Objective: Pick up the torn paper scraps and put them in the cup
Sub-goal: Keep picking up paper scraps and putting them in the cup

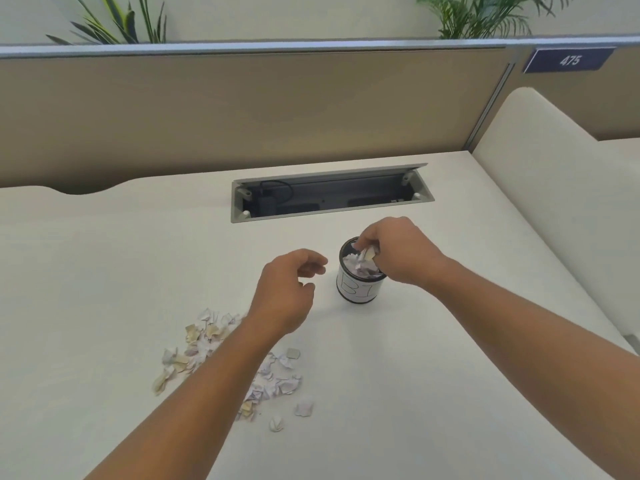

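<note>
Right hand (398, 251) sits over the mouth of the small dark cylindrical cup (360, 282), grip pinched closed on a crumpled white-and-tan paper scrap (369, 253) right at the rim. Cup stands upright on the white bench (104, 271), mid-scene, already packed near the top with white and pale purple scraps. White label wraps the cup's near side, hand-drawn outline letters on it, looks like "BI", rest of the word curves out of sight.

Left hand (289, 289) hovers just left of the cup, not touching it, fingers loosely curled, grip open and holding nothing I can see.

Loose pile of torn paper scraps (207, 344), white, tan and pale purple, lies on the bench near left of the cup, partly hidden under the left forearm; a few strays sit apart at the near edge of the pile.

Far side: open grey cable tray (329, 195) sunk in the bench, black cable inside. Beige partition (242, 109) behind it. Dark blue sign (569, 59) far right reads "475".
</note>
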Demonstrator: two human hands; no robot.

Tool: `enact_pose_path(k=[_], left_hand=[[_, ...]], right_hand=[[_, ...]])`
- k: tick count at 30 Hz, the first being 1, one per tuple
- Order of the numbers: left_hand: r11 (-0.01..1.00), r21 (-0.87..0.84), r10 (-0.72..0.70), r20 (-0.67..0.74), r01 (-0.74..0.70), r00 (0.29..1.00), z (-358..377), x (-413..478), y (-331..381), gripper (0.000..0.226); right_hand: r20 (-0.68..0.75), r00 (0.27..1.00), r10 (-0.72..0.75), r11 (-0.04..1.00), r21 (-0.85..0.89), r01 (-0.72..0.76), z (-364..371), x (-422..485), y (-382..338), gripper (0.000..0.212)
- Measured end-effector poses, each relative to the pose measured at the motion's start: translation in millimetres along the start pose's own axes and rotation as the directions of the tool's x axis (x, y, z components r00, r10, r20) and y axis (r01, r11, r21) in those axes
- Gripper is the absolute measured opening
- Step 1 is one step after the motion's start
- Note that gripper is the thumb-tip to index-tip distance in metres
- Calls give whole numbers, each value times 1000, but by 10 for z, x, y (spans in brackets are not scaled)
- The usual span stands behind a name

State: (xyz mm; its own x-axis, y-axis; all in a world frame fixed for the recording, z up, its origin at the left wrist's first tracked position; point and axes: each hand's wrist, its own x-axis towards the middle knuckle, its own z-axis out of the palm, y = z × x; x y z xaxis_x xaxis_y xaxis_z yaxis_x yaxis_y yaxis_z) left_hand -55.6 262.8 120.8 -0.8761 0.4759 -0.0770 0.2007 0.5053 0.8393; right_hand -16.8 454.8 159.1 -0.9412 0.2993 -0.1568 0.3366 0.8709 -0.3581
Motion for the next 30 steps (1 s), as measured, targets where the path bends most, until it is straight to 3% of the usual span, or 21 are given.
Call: enact_pose_path(k=[5, 10, 15, 23, 26, 30], left_hand=[[997, -48, -54, -35, 52, 998, -94, -195, -161, 45], [995, -70, -68, -52, 64, 996, -152, -363, -245, 39], [993, -84, -90, -57, 85, 994, -185, -504, -336, 36], [986, -107, -139, -88, 130, 986, -326, -719, -493, 33], [980, -107, -178, -119, 166, 977, -447, -850, -624, 31], [972, -90, -229, -158, 217, 960, -624, -1060, -857, 27]], right_hand=[[-2, 1000, -23, 1000, -17, 23, -49, 14, -42, 42], [-33, 999, 24, 997, -74, -27, -54, 63, -52, 18], [27, 999, 44, 988, -147, -40, -75, 41, -41, 37], [-151, 989, 11, 999, 45, -4, -65, -104, -108, 28], [-81, 997, -10, 984, 179, 24, 181, -373, -237, 20], [161, 985, -64, 981, 191, 32, 699, -696, -426, 24]])
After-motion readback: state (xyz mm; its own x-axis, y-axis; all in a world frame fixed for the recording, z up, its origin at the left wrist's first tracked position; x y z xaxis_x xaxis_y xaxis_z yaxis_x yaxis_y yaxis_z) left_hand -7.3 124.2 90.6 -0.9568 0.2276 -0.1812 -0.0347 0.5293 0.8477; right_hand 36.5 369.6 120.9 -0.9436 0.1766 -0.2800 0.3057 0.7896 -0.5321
